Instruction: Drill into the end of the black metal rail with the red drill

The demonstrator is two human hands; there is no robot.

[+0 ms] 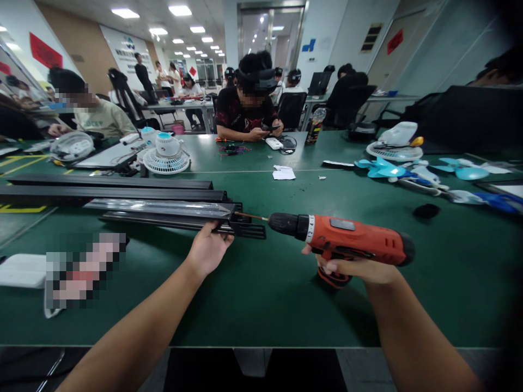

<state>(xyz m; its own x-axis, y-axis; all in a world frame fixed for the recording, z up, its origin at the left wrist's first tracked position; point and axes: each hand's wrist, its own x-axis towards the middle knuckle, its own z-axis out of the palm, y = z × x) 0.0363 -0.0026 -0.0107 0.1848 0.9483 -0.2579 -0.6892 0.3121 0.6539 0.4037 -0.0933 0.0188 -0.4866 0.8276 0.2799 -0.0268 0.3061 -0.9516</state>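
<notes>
My right hand [347,268] is wrapped round the grip of a red and black cordless drill [355,237], which points left. Its long thin bit [254,216] reaches the near end of a black metal profile [163,207] with clear plastic film along it. My left hand [211,247] grips that profile close to its end, the fingers partly hidden beneath it. Below it lies a slotted black strip [250,231]. Two more black profiles [122,193] lie parallel just behind. Whether the bit sits inside a hole or only touches the end, I cannot tell.
Across the green table [269,305] a person [249,103] sits holding a phone. White fan parts [166,155] stand at back left, blue fan blades [379,167] at right. A bottle [314,128] and paper scraps [283,172] lie farther back. A white box [22,270] is at near left.
</notes>
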